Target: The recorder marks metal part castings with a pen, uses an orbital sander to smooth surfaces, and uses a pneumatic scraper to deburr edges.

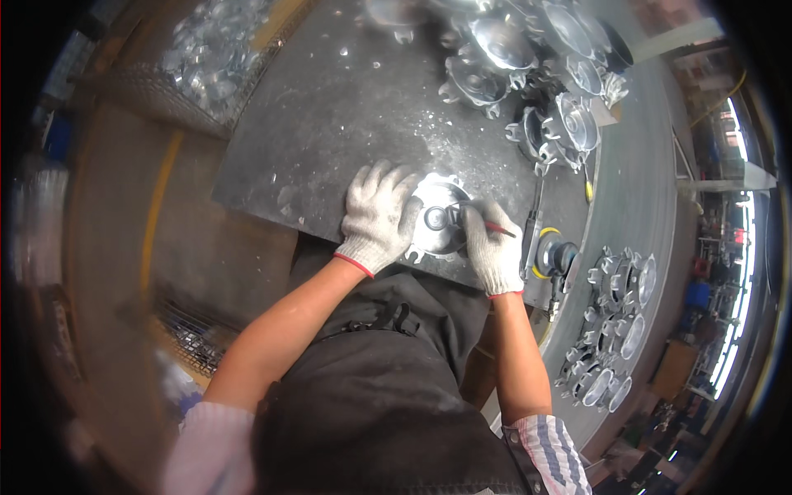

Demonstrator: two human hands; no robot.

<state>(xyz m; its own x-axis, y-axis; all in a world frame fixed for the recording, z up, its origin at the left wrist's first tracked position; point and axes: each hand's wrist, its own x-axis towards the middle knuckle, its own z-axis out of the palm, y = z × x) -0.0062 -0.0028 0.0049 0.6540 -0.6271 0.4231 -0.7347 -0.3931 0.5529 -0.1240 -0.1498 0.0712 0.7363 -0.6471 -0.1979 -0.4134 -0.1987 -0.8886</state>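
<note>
brightly, the round lugged casting point(435, 221) gleams silver, left hand point(378, 208) unclenched against it, right hand point(493, 249) grasping a red tool point(499, 228).

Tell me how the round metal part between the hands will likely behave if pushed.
The metal part looks like rigid cast metal, so probably stiff. Lying broad and flat on the table, it seems unlikely to tip. Its shiny surface might be slippery.

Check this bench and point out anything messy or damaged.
Pale flecks lie scattered over the dark tabletop; they look like loose debris on an otherwise plain surface. No clear damage shows on the metal part between the hands, though the right hand partly covers it.
</note>
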